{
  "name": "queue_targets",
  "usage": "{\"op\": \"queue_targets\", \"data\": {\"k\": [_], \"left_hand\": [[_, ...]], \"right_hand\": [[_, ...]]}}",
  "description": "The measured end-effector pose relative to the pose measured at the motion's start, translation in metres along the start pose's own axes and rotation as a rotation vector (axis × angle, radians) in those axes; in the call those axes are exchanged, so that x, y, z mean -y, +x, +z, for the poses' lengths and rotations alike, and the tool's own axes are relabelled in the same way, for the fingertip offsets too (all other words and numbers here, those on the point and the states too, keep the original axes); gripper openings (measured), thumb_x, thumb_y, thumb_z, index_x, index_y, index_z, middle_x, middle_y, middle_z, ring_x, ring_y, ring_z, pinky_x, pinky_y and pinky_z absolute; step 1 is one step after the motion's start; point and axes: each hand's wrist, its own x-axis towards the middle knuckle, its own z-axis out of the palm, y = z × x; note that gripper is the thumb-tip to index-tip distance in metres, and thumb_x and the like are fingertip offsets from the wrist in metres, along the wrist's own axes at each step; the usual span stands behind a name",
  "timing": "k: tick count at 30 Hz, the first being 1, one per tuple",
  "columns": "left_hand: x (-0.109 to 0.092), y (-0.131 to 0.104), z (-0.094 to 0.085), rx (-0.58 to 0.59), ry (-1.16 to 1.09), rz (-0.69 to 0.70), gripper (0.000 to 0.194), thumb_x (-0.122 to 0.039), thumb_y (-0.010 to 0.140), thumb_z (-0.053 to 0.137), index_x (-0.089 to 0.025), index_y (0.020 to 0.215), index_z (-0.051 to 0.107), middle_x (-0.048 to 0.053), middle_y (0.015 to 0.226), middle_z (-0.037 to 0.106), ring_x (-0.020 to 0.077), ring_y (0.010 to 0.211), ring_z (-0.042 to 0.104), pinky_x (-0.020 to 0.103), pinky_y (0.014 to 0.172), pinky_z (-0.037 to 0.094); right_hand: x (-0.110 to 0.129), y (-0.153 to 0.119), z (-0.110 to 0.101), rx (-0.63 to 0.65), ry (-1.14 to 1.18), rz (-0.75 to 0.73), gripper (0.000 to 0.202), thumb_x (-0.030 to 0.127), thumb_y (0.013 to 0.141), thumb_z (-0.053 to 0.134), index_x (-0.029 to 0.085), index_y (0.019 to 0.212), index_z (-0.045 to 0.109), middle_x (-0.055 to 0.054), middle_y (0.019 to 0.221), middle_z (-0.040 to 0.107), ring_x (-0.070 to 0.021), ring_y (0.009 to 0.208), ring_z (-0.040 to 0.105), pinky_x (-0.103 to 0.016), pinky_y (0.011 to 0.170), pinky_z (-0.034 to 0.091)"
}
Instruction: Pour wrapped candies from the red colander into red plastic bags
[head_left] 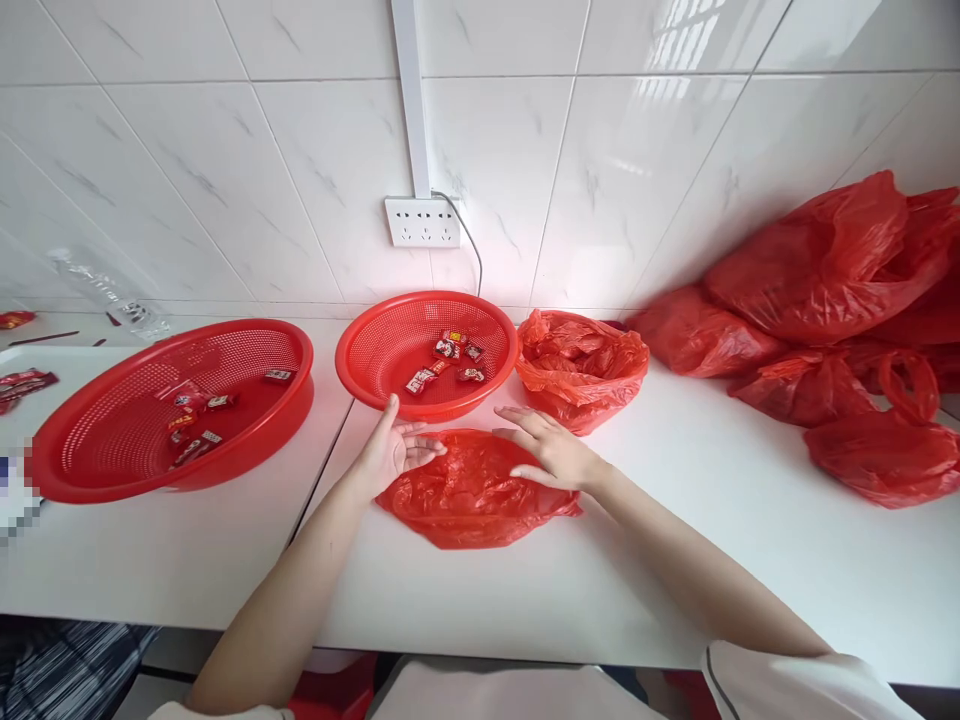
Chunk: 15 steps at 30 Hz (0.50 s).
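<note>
A red plastic bag point(480, 500) lies spread on the white table in front of me. My left hand point(394, 450) is at its upper left edge, palm turned up and inward, fingers apart, holding nothing. Over the bag's upper right part is my right hand point(547, 447), palm down with fingers spread; whether it touches the plastic I cannot tell. Just behind my hands stands a round red basket point(367, 345) with several small wrapped pieces point(448, 350) inside. To its right, a second red bag point(585, 370) stands with its top open.
Another red basket point(255, 440) with several wrapped pieces stands at the left. Full, tied red bags point(825, 270) are piled at the right against the tiled wall. A clear bottle point(112, 295) lies at the back left. A socket strip point(422, 222) is on the wall.
</note>
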Motion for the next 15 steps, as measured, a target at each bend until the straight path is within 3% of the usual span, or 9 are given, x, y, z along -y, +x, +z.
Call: {"op": "queue_targets", "data": {"k": [3,6,8,11,15], "left_hand": [[-0.014,0.004,0.009,0.036,-0.202,-0.084,0.053,-0.055,0.083,0.053,-0.006,0.103,0.058,0.025,0.095,0.070,0.0304,0.096,0.069,0.027,0.067,0.058],[-0.011,0.015,0.016,0.054,-0.377,0.032,0.029,-0.023,0.082,0.051,-0.006,0.103,0.061,0.019,0.098,0.072,0.0247,0.096,0.069,0.026,0.074,0.058],[0.000,0.022,0.020,0.021,-0.432,0.085,0.024,-0.012,0.077,0.050,-0.009,0.097,0.064,0.013,0.095,0.073,0.0211,0.091,0.070,0.029,0.079,0.058],[0.021,0.027,0.023,0.018,-0.443,0.118,0.020,-0.010,0.074,0.051,-0.010,0.086,0.066,0.011,0.091,0.074,0.0214,0.090,0.070,0.033,0.084,0.057],[0.037,0.024,0.031,0.108,-0.430,0.177,0.025,-0.013,0.074,0.052,-0.007,0.089,0.070,0.015,0.098,0.074,0.0276,0.099,0.068,0.040,0.092,0.053]], "right_hand": [[0.016,0.017,-0.022,-0.171,0.000,0.010,0.040,0.043,0.095,0.046,0.020,0.126,0.056,-0.013,0.144,0.046,-0.0251,0.129,0.046,-0.046,0.105,0.040],[0.032,0.033,-0.037,-0.273,-0.032,0.020,0.028,0.035,0.096,0.045,0.021,0.114,0.062,-0.011,0.136,0.054,-0.0227,0.125,0.050,-0.047,0.109,0.035],[0.042,0.040,-0.038,-0.318,-0.045,0.051,0.026,0.033,0.096,0.045,0.022,0.111,0.062,-0.010,0.133,0.056,-0.0215,0.125,0.050,-0.049,0.113,0.029],[0.057,0.043,-0.025,-0.389,-0.049,0.144,0.025,0.033,0.096,0.046,0.022,0.112,0.061,-0.009,0.134,0.055,-0.0216,0.126,0.049,-0.051,0.114,0.026],[0.069,0.036,0.008,-0.466,-0.090,0.247,0.025,0.027,0.095,0.045,0.020,0.115,0.060,-0.011,0.136,0.052,-0.0233,0.132,0.043,-0.055,0.117,0.018]]}}
